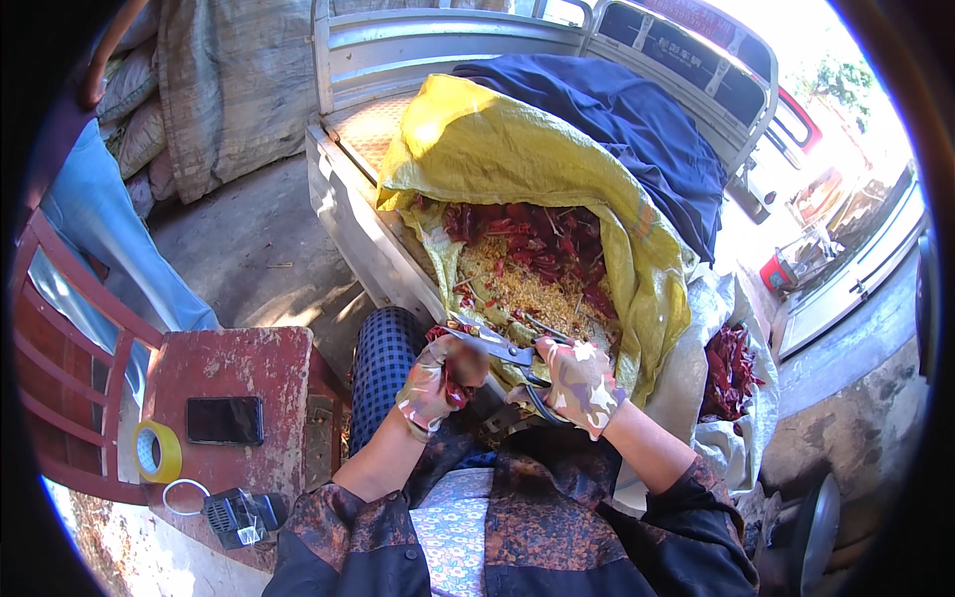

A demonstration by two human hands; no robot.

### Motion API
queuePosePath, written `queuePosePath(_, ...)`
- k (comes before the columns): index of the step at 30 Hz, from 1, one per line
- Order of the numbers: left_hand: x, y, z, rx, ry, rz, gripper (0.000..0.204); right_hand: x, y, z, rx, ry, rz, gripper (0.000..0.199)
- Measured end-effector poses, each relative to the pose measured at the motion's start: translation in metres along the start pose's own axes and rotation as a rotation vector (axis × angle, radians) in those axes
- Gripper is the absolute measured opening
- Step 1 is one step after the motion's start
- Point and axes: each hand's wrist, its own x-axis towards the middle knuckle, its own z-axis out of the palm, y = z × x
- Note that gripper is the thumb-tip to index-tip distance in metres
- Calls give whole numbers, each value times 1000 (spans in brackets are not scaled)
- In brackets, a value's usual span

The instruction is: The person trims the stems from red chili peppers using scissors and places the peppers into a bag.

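Observation:
Both of my hands wear camouflage-patterned gloves. My right hand (582,386) is closed round the handles of a pair of scissors (505,350), whose blades point left. My left hand (430,386) is closed on dried red chilies (460,370); part of them is blurred, and how many it holds I cannot tell. The scissor blades reach across just above the left hand. Beyond both hands lies an open yellow woven sack (652,289), with pale chili seeds (522,289) and red chili pieces (537,231) inside.
The sack rests on a metal truck bed (373,259), beside a dark blue cloth (597,95). At right, a white sack (741,413) holds red chilies (731,368). A worn red chair (288,348) at left bears a phone (225,420) and yellow tape (167,453). A person's jeans (119,229) show behind it.

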Motion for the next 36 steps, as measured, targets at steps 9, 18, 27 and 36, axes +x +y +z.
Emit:
queuePosePath(9, -1, -4, -9, -191, -144, -161, 29, -12, 14, 45, 605, -96, 279, 39)
queuePosePath(18, -5, -2, 6, -172, -110, -190, 19, -5, 67, 36, 267, 262, 176, 32)
queuePosePath(27, -5, -10, -11, 76, -320, -105, 45, 14, 100, -1, -51, -18, 116, 28)
queuePosePath(36, 0, -8, 1, 190, -489, -73, 45, 114, 69, 13, 146, 333, 200, 34)
